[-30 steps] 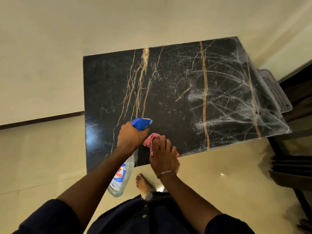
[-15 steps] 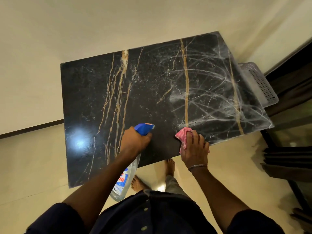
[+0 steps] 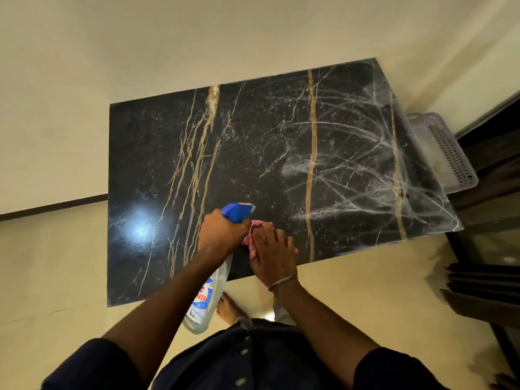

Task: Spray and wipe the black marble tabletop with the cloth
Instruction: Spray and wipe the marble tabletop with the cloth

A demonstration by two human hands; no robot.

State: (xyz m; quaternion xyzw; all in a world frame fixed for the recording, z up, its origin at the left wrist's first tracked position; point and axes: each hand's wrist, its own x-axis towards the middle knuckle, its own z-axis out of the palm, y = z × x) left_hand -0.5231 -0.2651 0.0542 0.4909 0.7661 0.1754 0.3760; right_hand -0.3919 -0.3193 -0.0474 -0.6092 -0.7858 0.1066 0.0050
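The black marble tabletop (image 3: pixel 253 153) with gold veins fills the middle of the view; its right half carries white smear streaks and droplets. My left hand (image 3: pixel 222 235) grips a clear spray bottle (image 3: pixel 209 296) with a blue trigger head (image 3: pixel 237 211), nozzle aimed right over the near edge. My right hand (image 3: pixel 274 253) presses a pink cloth (image 3: pixel 254 240) flat on the marble near the front edge, right beside the left hand. Most of the cloth is hidden under the palm.
A pale perforated plastic basket (image 3: pixel 447 153) sits past the table's right edge. Dark furniture (image 3: pixel 484 288) stands at the lower right. Cream floor tiles (image 3: pixel 56 263) surround the table, a wall lies beyond it, and my bare foot (image 3: pixel 229 308) stands below the front edge.
My right hand slid the cloth right along the front edge, then back left until it sits against the left hand. The left hand keeps the bottle in about the same spot.
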